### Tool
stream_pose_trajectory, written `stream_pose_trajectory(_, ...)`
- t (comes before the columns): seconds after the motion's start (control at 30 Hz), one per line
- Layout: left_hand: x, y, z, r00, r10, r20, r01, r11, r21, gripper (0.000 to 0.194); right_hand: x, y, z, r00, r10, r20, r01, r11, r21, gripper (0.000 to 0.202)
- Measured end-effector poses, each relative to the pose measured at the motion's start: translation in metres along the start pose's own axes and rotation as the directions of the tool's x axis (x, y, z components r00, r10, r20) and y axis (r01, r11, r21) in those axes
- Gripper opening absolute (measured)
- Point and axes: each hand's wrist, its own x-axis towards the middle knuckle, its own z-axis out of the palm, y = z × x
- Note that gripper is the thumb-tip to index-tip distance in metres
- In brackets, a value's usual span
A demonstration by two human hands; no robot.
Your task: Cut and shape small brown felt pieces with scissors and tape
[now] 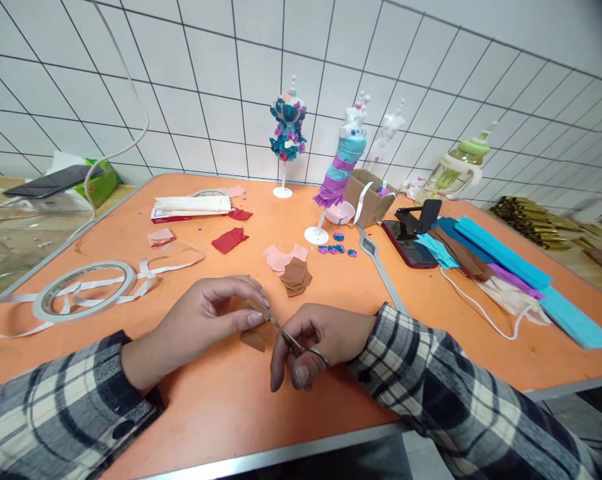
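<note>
My left hand (205, 320) pinches a small brown paper piece (255, 339) just above the orange table (221, 407). My right hand (321, 343) grips small metal scissors (287, 335), whose blades touch the brown piece. Both sleeves are black-and-white plaid. Just beyond my hands lies a little stack of brown cut pieces (295, 275) beside pink pieces (279, 257).
A tape roll (83, 288) with loose strips lies at the left. Red scraps (229, 240), a flat box (191, 207), two small decorated mannequin stands (287, 130) (341, 167), a phone (408, 243), crepe paper sheets (505, 263) and a green bottle (455, 167) fill the back and right.
</note>
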Motion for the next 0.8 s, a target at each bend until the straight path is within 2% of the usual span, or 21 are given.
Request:
stream_pose_trajectory(0.2, 0.0018, -0.0047, -0.0011, 0.993, -0.004, 0.115, 0.003, 1.000, 0.013, 0.009, -0.0011, -0.0004, -0.0010, 1.000, 0.013, 0.018, -0.012, 0.999, -0.039, 0.069)
stream_pose_trajectory(0.3, 0.0024, -0.0063, 0.0019, 0.987, -0.051, 0.155, 0.054, 0.998, -0.015, 0.013, -0.0005, 0.0010, -0.0005, 1.000, -0.021, 0.006, 0.021, 0.998, -0.051, 0.069)
stream_pose_trajectory(0.4, 0.0029, -0.0065, 0.0036, 0.965, -0.106, 0.239, 0.116, 0.993, -0.030, 0.025, -0.0009, 0.0019, -0.0012, 1.000, -0.018, 0.021, 0.020, 0.998, -0.053, 0.068)
stream_pose_trajectory(0.57, 0.0028, -0.0014, 0.0018, 0.934, -0.065, 0.352, 0.068, 0.998, 0.005, 0.039, -0.0034, 0.0025, -0.0055, 0.998, -0.025, 0.066, 0.030, 0.997, -0.064, 0.060)
stream_pose_trajectory(0.63, 0.0017, 0.0000, 0.0011, 0.942, -0.061, 0.330, 0.057, 0.998, 0.022, 0.031, -0.0039, 0.0030, -0.0066, 0.996, -0.050, 0.068, 0.054, 0.997, -0.063, 0.060)
stream_pose_trajectory(0.67, 0.0010, 0.0002, 0.0011, 0.956, -0.060, 0.287, 0.054, 0.998, 0.030, 0.025, -0.0039, 0.0031, -0.0067, 0.996, -0.061, 0.064, 0.065, 0.996, -0.063, 0.061)
stream_pose_trajectory(0.7, 0.0003, 0.0000, 0.0012, 0.971, -0.057, 0.233, 0.051, 0.998, 0.032, 0.027, -0.0039, 0.0031, -0.0067, 0.996, -0.070, 0.055, 0.073, 0.995, -0.062, 0.062)
stream_pose_trajectory(0.8, -0.0010, -0.0014, 0.0025, 0.995, -0.041, 0.096, 0.043, 0.999, -0.019, 0.064, -0.0032, 0.0018, -0.0055, 0.997, -0.063, 0.034, 0.066, 0.995, -0.074, 0.061)
